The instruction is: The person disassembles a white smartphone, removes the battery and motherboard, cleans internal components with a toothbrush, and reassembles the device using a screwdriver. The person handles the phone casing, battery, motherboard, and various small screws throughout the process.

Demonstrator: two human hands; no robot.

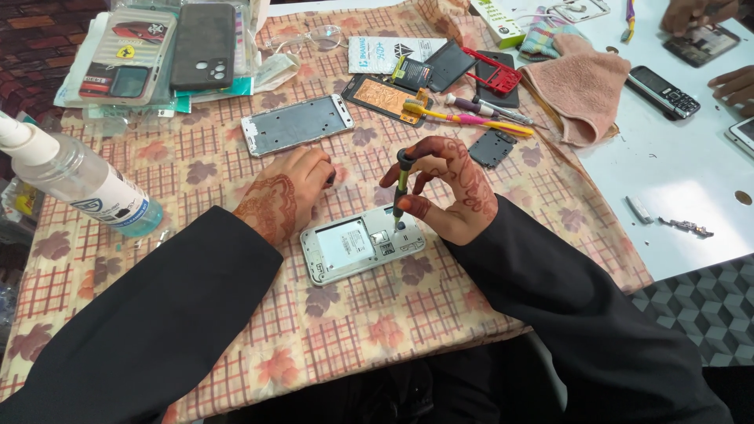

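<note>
A white phone [353, 247] lies face down on the patterned cloth with its back cover off and its inner frame showing. My right hand [455, 192] holds a small dark screwdriver [402, 182] upright, tip down on the phone's upper right part. My left hand [287, 192] rests closed on the cloth just left of and above the phone, touching its top left corner. Both arms wear black sleeves.
A clear spray bottle [78, 184] lies at the left. A silver phone frame [297, 124], loose phone parts, tweezers and tools [471, 118] sit behind the hands. Phone cases [157, 51] pile at back left, a pink towel [581, 86] at right. Another person's hands [699, 16] work at far right.
</note>
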